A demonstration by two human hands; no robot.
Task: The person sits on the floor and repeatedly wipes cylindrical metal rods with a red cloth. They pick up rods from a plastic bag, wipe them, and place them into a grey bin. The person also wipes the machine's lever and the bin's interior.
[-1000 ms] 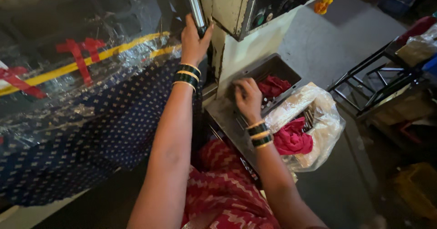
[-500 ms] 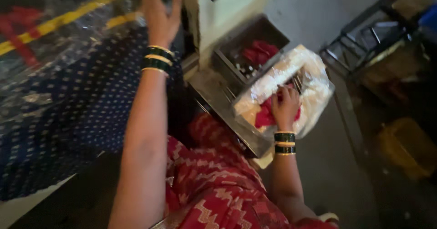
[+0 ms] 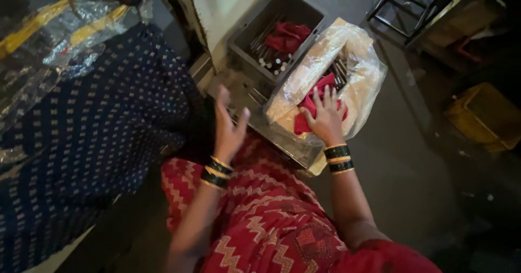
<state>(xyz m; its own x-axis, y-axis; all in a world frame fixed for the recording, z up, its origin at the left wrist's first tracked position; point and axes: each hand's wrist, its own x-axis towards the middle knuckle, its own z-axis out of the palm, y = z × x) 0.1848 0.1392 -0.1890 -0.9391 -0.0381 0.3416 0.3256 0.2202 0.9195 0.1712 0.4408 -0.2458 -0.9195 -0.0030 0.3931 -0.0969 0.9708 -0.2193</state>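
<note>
Right hand (image 3: 327, 120) lies flat, fingers spread, on the red cloth (image 3: 315, 102) inside the plastic bag (image 3: 358, 83); palm presses down on the cloth, grip not closed round it, so it looks like holding or feeling the cloth rather than lifting it. Bag is the landmark: clear, crinkled, mouth open upward, sitting on the edge of the metal worktop (image 3: 255, 102), so its contents are easy to reach from above. Thin metal rods (image 3: 341, 69) show in the bag just past the cloth. Just left of the bag and further from the person, a grey tray (image 3: 247, 37) holds another red cloth (image 3: 290, 34) and more rods standing on end, close enough to pass items across. Left hand (image 3: 228, 129) is left of the bag, raised in the air over the worktop, fingers apart and loose, holding nothing, touching nothing; blurred. Well left of the bag, blue dotted fabric (image 3: 92, 143) drapes down with clear plastic sheet (image 3: 59, 50) over its top, likely as a cover. Right of the bag: bare floor (image 3: 412, 159), a yellow crate (image 3: 480, 115) and a dark metal frame (image 3: 418, 7), well apart
</note>
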